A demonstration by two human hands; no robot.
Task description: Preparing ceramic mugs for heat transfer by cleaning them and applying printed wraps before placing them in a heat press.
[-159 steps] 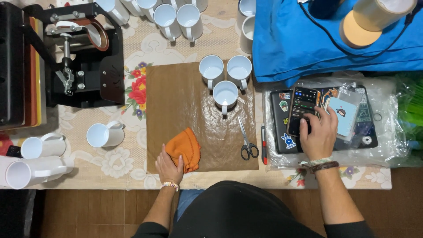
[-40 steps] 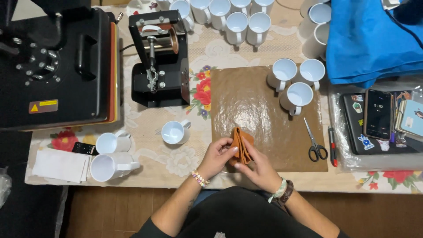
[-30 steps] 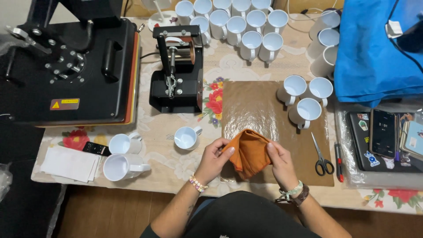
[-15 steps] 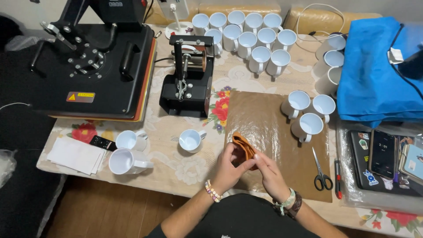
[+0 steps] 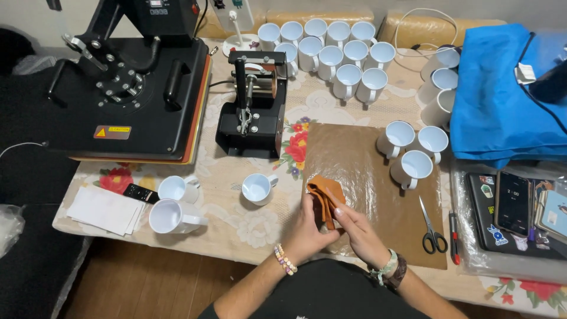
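Both of my hands hold a folded orange cloth over the near edge of a brown mat. My left hand grips the cloth from below and the left. My right hand presses its fingers against the cloth's right side. A white mug lies just left of my hands. Three white mugs stand at the mat's far right corner.
A small black mug press and a big black flat heat press stand at the left. Several white mugs fill the back. Scissors, a red pen, a phone and blue fabric lie right. Two mugs and papers sit near left.
My right hand left the phone and joined the left on the orange cloth, which was opened out, then folded narrow again. The view has tilted to show more of the table's back.
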